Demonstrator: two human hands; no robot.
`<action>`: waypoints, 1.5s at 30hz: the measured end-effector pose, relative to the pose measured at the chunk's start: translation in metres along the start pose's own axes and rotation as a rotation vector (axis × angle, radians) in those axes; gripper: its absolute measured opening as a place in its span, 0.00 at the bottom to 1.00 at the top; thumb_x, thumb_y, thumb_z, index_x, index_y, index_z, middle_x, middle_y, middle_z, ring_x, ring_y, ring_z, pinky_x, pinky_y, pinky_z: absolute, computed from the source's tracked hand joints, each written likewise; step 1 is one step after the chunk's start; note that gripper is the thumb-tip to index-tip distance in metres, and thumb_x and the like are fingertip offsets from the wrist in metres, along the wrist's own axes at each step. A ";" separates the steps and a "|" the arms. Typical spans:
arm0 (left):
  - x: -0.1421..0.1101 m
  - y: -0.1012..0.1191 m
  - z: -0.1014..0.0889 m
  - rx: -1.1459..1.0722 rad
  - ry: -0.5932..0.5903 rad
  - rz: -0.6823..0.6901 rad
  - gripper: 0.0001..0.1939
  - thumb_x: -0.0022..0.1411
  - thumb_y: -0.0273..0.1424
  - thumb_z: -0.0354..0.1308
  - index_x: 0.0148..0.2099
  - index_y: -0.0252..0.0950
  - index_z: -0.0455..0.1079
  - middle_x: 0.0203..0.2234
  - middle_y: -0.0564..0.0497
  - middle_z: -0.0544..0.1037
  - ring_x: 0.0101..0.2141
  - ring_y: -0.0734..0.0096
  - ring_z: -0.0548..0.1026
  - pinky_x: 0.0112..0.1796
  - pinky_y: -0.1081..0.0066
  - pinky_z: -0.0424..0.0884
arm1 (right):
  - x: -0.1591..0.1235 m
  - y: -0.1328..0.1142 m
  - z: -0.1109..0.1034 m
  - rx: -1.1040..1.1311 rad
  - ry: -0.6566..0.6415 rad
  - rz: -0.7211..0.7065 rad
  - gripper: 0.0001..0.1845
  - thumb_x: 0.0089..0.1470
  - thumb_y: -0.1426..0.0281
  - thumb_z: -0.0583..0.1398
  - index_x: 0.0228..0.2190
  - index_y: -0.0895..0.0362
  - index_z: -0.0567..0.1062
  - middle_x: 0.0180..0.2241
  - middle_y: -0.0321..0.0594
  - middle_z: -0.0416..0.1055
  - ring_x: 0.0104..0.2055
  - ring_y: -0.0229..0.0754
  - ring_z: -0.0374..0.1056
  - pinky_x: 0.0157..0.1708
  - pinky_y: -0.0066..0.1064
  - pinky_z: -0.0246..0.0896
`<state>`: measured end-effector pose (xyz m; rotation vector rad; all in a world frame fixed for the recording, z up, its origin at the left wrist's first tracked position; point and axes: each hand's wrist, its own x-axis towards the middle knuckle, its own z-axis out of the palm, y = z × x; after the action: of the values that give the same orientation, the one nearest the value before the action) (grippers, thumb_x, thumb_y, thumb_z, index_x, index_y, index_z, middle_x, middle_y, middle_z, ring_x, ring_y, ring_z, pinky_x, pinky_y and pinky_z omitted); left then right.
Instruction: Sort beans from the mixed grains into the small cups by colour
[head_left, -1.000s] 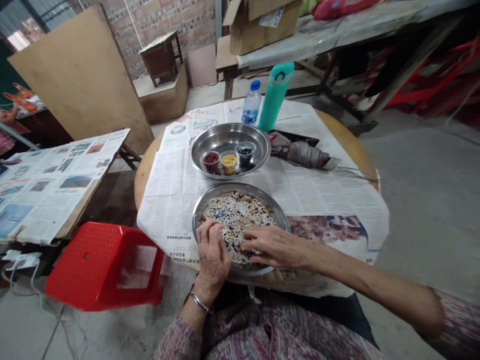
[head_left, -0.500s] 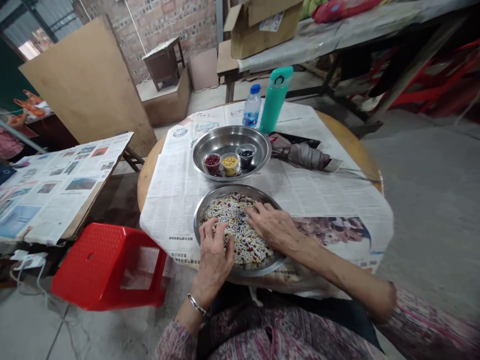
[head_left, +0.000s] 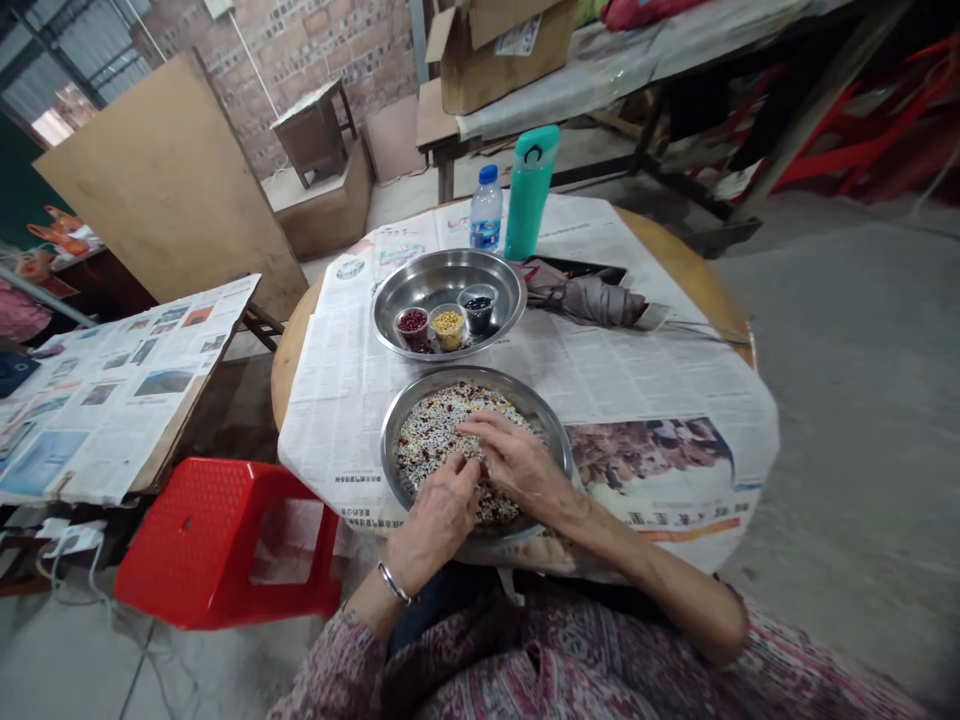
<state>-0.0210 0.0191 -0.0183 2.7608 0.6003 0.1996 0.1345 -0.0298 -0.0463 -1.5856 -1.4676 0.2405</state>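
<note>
Mixed grains fill the lower steel plate at lower centre, left hand and right hand nearly touching on top! Right fingers spread flat, left fingertips hidden; low, light contact keeps grains aboard. Seed cups sit in the upper steel bowl.
</note>
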 end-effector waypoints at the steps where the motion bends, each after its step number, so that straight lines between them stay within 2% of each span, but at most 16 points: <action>1: 0.008 0.002 0.000 0.015 -0.003 0.035 0.08 0.65 0.24 0.55 0.46 0.38 0.65 0.42 0.48 0.71 0.41 0.64 0.73 0.42 0.66 0.74 | -0.003 0.002 -0.006 -0.030 0.025 0.011 0.24 0.55 0.80 0.49 0.47 0.53 0.75 0.50 0.47 0.71 0.54 0.46 0.69 0.56 0.44 0.65; 6: 0.048 -0.005 0.003 0.199 0.030 0.258 0.13 0.65 0.30 0.58 0.52 0.41 0.69 0.54 0.45 0.68 0.55 0.54 0.66 0.51 0.55 0.70 | -0.019 0.009 -0.023 -0.173 0.109 0.063 0.24 0.57 0.79 0.48 0.50 0.53 0.73 0.51 0.47 0.72 0.52 0.46 0.70 0.53 0.42 0.68; 8: 0.062 -0.016 0.000 0.256 0.038 0.279 0.13 0.68 0.30 0.54 0.53 0.41 0.69 0.58 0.46 0.66 0.58 0.55 0.62 0.56 0.53 0.65 | -0.023 0.011 -0.021 -0.198 0.161 0.039 0.22 0.59 0.78 0.49 0.49 0.53 0.74 0.49 0.46 0.73 0.51 0.46 0.71 0.52 0.41 0.69; 10: 0.069 -0.027 -0.007 0.305 0.016 0.207 0.13 0.70 0.30 0.49 0.54 0.41 0.69 0.58 0.47 0.67 0.57 0.58 0.63 0.57 0.56 0.64 | -0.025 0.012 -0.018 -0.201 0.229 -0.002 0.19 0.59 0.77 0.50 0.47 0.54 0.74 0.47 0.45 0.74 0.49 0.46 0.72 0.51 0.40 0.69; 14: 0.056 -0.041 -0.026 0.350 -0.041 -0.073 0.12 0.71 0.28 0.47 0.51 0.40 0.69 0.53 0.47 0.70 0.49 0.62 0.69 0.48 0.62 0.71 | -0.025 0.012 -0.014 -0.175 0.287 -0.045 0.17 0.59 0.78 0.52 0.45 0.54 0.75 0.42 0.43 0.76 0.46 0.44 0.73 0.49 0.38 0.70; 17: 0.032 -0.036 -0.034 0.261 -0.045 -0.173 0.08 0.71 0.30 0.50 0.48 0.39 0.69 0.46 0.47 0.71 0.47 0.64 0.69 0.48 0.63 0.71 | -0.024 0.009 -0.016 -0.192 0.279 -0.055 0.17 0.58 0.79 0.53 0.45 0.54 0.74 0.40 0.41 0.77 0.43 0.44 0.74 0.46 0.37 0.71; 19: 0.019 -0.024 -0.033 0.166 -0.049 -0.153 0.09 0.69 0.34 0.54 0.50 0.39 0.68 0.45 0.48 0.70 0.48 0.64 0.69 0.50 0.64 0.71 | -0.024 0.006 -0.017 -0.208 0.276 -0.054 0.17 0.58 0.79 0.53 0.44 0.54 0.74 0.40 0.41 0.77 0.43 0.44 0.74 0.44 0.37 0.71; 22: 0.013 -0.006 -0.024 0.073 -0.122 -0.021 0.15 0.66 0.37 0.59 0.53 0.41 0.66 0.48 0.48 0.68 0.49 0.63 0.68 0.49 0.65 0.72 | -0.024 0.004 -0.019 -0.214 0.278 -0.051 0.16 0.59 0.79 0.52 0.43 0.55 0.74 0.39 0.41 0.77 0.42 0.44 0.74 0.43 0.36 0.71; 25: 0.024 0.002 -0.016 0.067 -0.200 0.095 0.08 0.70 0.32 0.53 0.50 0.39 0.67 0.47 0.48 0.68 0.47 0.66 0.69 0.46 0.68 0.73 | -0.024 0.004 -0.019 -0.226 0.287 -0.057 0.14 0.59 0.78 0.53 0.43 0.55 0.74 0.40 0.41 0.78 0.42 0.43 0.75 0.43 0.36 0.71; 27: 0.037 0.000 -0.014 0.097 -0.198 0.104 0.09 0.71 0.26 0.47 0.49 0.38 0.67 0.46 0.48 0.68 0.45 0.67 0.70 0.45 0.69 0.72 | -0.024 0.004 -0.018 -0.230 0.294 -0.058 0.14 0.59 0.78 0.53 0.43 0.55 0.74 0.40 0.41 0.78 0.42 0.43 0.75 0.43 0.36 0.71; 32: 0.053 -0.020 -0.021 0.178 -0.050 -0.098 0.16 0.66 0.18 0.47 0.51 0.38 0.66 0.48 0.47 0.68 0.47 0.66 0.70 0.46 0.68 0.71 | -0.024 0.004 -0.017 -0.236 0.306 -0.059 0.15 0.59 0.78 0.54 0.44 0.56 0.74 0.40 0.41 0.78 0.41 0.43 0.75 0.44 0.35 0.70; 35: 0.054 -0.033 -0.024 0.180 -0.006 -0.217 0.14 0.65 0.18 0.48 0.47 0.37 0.68 0.44 0.47 0.71 0.42 0.67 0.72 0.42 0.69 0.71 | -0.024 0.004 -0.018 -0.237 0.307 -0.059 0.14 0.59 0.78 0.54 0.43 0.57 0.75 0.40 0.41 0.78 0.41 0.42 0.75 0.44 0.34 0.70; 37: 0.059 -0.040 -0.029 0.125 0.048 -0.214 0.10 0.66 0.20 0.49 0.43 0.37 0.69 0.38 0.49 0.73 0.38 0.69 0.73 0.40 0.71 0.70 | -0.024 0.004 -0.017 -0.234 0.302 -0.058 0.14 0.59 0.78 0.54 0.44 0.57 0.75 0.40 0.41 0.78 0.41 0.42 0.75 0.44 0.34 0.70; 39: 0.070 -0.046 -0.039 0.067 0.159 -0.180 0.08 0.68 0.23 0.50 0.40 0.37 0.70 0.35 0.50 0.74 0.36 0.71 0.72 0.40 0.72 0.69 | -0.025 0.005 -0.016 -0.227 0.298 -0.057 0.14 0.59 0.78 0.55 0.44 0.56 0.74 0.40 0.41 0.78 0.42 0.42 0.75 0.44 0.34 0.70; 42: 0.099 -0.055 -0.063 0.064 0.345 -0.156 0.08 0.70 0.26 0.50 0.41 0.37 0.71 0.36 0.50 0.76 0.37 0.70 0.72 0.42 0.71 0.69 | -0.026 0.007 -0.015 -0.224 0.306 -0.051 0.14 0.59 0.78 0.55 0.44 0.56 0.74 0.41 0.41 0.78 0.43 0.42 0.75 0.46 0.34 0.70; 45: 0.136 -0.066 -0.086 0.152 0.438 -0.194 0.11 0.71 0.29 0.49 0.43 0.37 0.74 0.37 0.49 0.78 0.40 0.67 0.72 0.44 0.68 0.68 | -0.026 0.007 -0.014 -0.226 0.315 -0.042 0.14 0.59 0.77 0.55 0.44 0.55 0.75 0.41 0.40 0.78 0.43 0.42 0.75 0.46 0.34 0.70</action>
<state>0.0600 0.1568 0.0507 2.7897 1.0244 0.7541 0.1419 -0.0577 -0.0546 -1.6802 -1.3131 -0.1998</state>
